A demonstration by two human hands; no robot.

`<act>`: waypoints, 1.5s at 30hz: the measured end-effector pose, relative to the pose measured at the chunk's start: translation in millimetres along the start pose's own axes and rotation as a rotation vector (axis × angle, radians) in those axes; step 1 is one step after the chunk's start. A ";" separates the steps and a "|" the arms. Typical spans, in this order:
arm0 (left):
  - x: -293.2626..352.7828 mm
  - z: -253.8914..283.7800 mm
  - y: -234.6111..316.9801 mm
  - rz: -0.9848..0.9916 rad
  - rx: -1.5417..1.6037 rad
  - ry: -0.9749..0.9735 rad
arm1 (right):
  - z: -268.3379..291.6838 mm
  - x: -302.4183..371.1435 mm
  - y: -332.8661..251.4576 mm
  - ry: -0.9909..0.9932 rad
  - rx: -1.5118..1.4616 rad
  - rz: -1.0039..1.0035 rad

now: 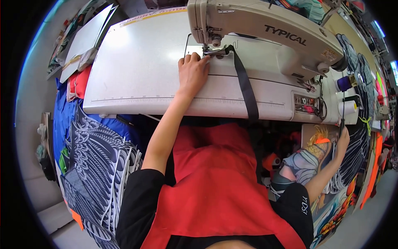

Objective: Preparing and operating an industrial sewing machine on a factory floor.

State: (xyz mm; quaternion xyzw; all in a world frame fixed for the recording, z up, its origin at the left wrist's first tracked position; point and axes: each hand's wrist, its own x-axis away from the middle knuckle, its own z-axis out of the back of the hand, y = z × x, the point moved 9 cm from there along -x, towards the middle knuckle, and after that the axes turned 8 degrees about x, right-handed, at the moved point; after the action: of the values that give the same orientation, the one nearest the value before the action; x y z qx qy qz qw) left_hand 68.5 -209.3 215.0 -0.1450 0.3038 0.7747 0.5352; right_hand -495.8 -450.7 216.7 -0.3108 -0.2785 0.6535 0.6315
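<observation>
My left hand [193, 71] lies palm down on the white bed of a sewing machine [265, 29], just left of the needle. Its fingers are bent and slightly apart, and one fingertip reaches the metal folder attachment [217, 51]. A black fabric strip [244, 85] runs from that folder across the bed and hangs over the near edge. Far to the right, my right hand [342, 142] is closed around a slender dark thing [342, 123], held upright beside the table end. Its exact kind is too small to tell.
Purple [343, 84] and white thread spools [348, 107] stand at the table's right end. A recessed tray [304, 103] holds small parts, with scissors [319, 107] beside it. Feather-printed fabric [97, 166] is piled at left; printed pieces [304, 162] lie at right.
</observation>
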 end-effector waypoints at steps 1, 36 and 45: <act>-0.5 -1.7 -2.6 0.031 -0.016 -0.007 | 3.9 17.8 -7.5 -0.025 -0.108 -0.004; -1.3 -119.3 -0.1 0.952 2.953 0.612 | -231.6 218.0 -484.4 -0.227 0.826 1.704; -1.4 -123.3 0.3 0.950 3.063 0.622 | -249.6 235.1 -495.5 -0.319 0.899 1.829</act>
State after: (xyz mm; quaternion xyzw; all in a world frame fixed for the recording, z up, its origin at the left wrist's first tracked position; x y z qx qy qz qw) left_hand 56.4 -287.6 120.5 -0.4511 -0.8497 0.2050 0.1805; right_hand 14.4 -199.7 416.2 -0.0485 0.2541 0.9614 -0.0937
